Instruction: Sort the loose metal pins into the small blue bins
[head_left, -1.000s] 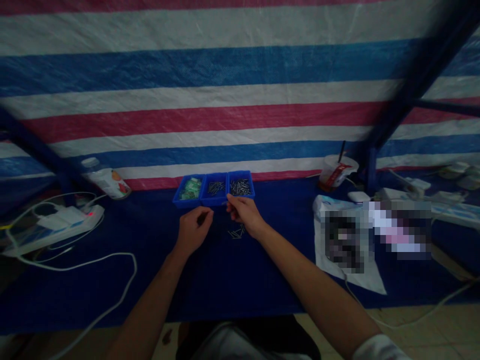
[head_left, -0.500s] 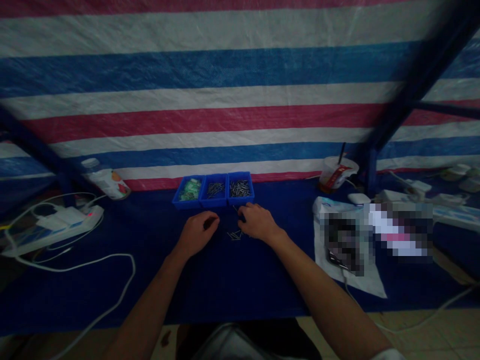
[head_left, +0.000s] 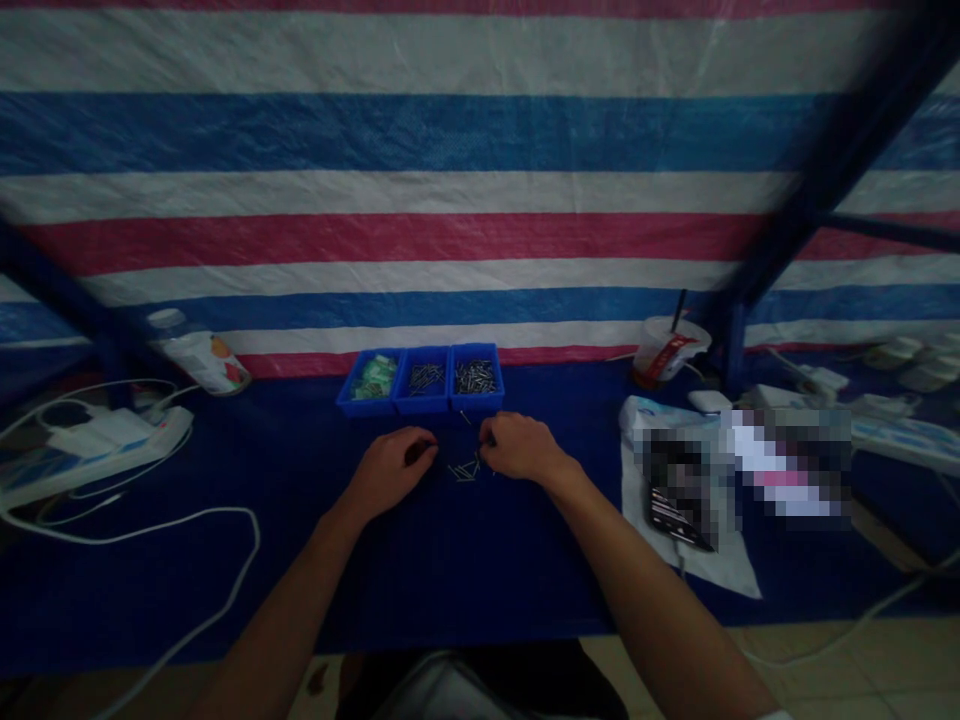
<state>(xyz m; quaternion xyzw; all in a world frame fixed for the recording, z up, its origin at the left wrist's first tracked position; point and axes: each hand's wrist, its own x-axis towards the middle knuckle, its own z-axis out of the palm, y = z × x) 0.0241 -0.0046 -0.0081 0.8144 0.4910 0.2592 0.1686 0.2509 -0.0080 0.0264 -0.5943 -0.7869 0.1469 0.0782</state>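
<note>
Where metal pieces lie, right hand beside

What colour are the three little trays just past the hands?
The little trays are blue, best seen in the head view.

red, white and blue striped sheeting hangs before you, with dark blue frame bars slanting across it at either side. to your left, a white-capped bottle sits beyond a white power strip, and a white cable bends across the blue surface. to your right, a clear cup with a dark straw stands behind a white bag bearing a dark, partly pixelated object.
</note>
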